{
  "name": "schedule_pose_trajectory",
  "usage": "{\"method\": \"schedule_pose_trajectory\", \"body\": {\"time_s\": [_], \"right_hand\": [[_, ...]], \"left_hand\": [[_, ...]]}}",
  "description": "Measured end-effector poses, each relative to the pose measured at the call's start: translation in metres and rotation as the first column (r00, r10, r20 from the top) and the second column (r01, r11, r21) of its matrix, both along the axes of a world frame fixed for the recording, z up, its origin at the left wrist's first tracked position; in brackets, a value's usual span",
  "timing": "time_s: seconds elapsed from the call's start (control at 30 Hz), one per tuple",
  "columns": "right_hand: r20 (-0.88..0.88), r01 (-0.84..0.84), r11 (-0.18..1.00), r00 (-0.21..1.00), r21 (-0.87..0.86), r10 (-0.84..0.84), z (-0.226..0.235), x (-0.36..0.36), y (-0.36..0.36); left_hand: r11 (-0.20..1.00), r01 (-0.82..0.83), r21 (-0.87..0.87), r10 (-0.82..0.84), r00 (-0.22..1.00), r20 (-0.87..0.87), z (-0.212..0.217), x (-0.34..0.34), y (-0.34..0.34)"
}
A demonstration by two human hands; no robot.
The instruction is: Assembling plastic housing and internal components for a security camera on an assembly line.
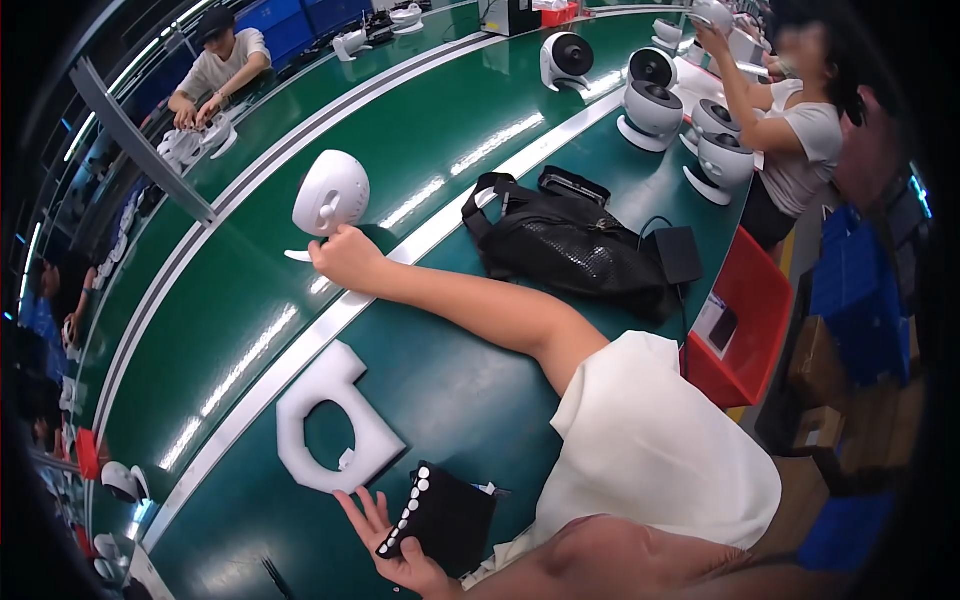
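While the green conveyor belt (230, 330) curves across the view, a person in a light shirt (222, 60) sits at its far left side, both hands on small white parts. Nearer, a white foam insert (325, 420) with a round cut-out lies flat on the green worktable (480, 390), just beside the pale strip that borders the belt.

The left hand (385, 545) sits low in the view, palm up and fingers spread, with a black pouch (440, 515) resting across it; a row of white dots runs along the pouch's near edge. The fingers are loosely cupped under it rather than clenched, and their tips lie just beside the foam insert.

Above that, the right hand (345, 258) reaches out over the belt and grips the base of a white round fan (330, 195), which stands upright on the belt with its back facing the camera. The fingers are wrapped about the stand below the fan head.

Further right, a black bag (570, 245) lies on the table with a black adapter (680, 255) and its cable just beside it. A red bin (750, 320) hangs at the table's edge. Beyond, 5 more white fans (655, 110) stand grouped on the table near a second person (800, 130), who handles another one.
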State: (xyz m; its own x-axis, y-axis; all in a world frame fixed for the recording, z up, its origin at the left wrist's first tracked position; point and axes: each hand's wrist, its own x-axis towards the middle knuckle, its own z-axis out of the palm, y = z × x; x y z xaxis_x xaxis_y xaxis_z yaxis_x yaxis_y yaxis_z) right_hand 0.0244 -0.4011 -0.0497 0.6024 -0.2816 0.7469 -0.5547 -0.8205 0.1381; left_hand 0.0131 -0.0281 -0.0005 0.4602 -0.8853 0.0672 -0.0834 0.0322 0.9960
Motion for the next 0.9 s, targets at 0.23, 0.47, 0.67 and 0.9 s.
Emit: {"method": "schedule_pose_trajectory", "body": {"time_s": [0.23, 0.47, 0.67, 0.9], "right_hand": [[-0.165, 0.007, 0.997, 0.986, 0.078, 0.006, -0.036, 0.025, 0.013], [-0.113, 0.087, 0.953, 0.992, 0.29, -0.056, -0.048, 0.022, -0.016], [-0.084, 0.076, 0.834, 0.996, 0.546, -0.036, -0.033, 0.0, -0.042], [0.301, -0.205, 0.602, 0.951, 0.772, -0.063, -0.047, -0.014, -0.077]], "left_hand": [[0.984, -0.118, -0.13, 0.127, 0.99, 0.061, -0.015, -0.011, 0.0], [0.987, -0.051, -0.152, 0.093, 0.954, 0.284, -0.025, -0.002, 0.002], [0.978, 0.006, -0.21, 0.081, 0.912, 0.402, -0.022, 0.001, 0.012], [0.996, -0.033, -0.088, 0.065, 0.916, 0.395, -0.018, -0.009, 0.015]]}}
